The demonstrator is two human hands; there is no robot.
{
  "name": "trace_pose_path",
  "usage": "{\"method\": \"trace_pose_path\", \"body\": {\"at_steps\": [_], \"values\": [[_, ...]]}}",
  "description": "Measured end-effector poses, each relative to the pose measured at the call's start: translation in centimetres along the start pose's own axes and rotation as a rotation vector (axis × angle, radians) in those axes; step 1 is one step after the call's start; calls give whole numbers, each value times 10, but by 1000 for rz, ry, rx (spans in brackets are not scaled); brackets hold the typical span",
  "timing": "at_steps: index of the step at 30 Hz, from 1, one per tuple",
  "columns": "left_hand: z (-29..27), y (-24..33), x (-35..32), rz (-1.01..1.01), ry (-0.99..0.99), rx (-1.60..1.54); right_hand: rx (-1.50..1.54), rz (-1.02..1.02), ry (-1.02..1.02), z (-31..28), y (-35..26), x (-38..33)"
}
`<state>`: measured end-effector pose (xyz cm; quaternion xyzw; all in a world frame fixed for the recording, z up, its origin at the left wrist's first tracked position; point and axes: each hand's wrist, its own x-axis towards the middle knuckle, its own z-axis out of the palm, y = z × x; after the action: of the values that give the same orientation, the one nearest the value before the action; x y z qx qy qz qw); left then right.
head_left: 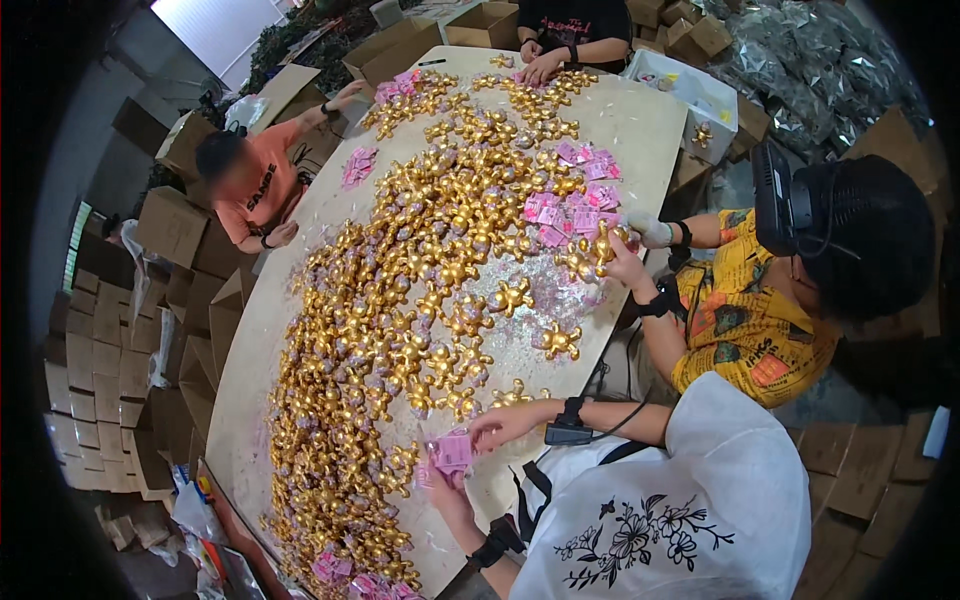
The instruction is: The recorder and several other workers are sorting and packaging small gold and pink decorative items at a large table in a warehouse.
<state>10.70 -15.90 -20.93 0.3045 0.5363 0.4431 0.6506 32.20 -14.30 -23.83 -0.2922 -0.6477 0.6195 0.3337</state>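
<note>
A clear bag with a pink card [452, 452] is in my left hand [446, 492], its fingers closed round the lower edge. My right hand [505, 424] comes in from the right, fingers bent and pinched at the bag's upper right edge. To the left of both hands spreads a large heap of shiny gold bear-shaped figures [400, 330], many in clear wrapping. One gold figure [513, 393] lies just beyond my right hand. Black bands circle both my wrists, and a small box with a cable sits on the right one.
Pink packets [572, 214] lie in piles on the pale table [625, 150]. A person in yellow [755, 320] handles gold figures on the right. Others, in orange [262, 185] and black [575, 25], stand across. Cardboard boxes [172, 222] and a white bin [715, 110] surround the table.
</note>
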Motion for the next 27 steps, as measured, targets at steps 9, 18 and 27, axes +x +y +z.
{"method": "trace_pose_path", "body": {"at_steps": [9,18,27], "values": [[13,2,1,-12,0,133,309,164,83,1,-1,2],[46,15,-16,148,-143,486,352,38,538,3,-3,13],[49,14,-14,557,-129,945,-334,-318,421,-5,-46,15]]}}
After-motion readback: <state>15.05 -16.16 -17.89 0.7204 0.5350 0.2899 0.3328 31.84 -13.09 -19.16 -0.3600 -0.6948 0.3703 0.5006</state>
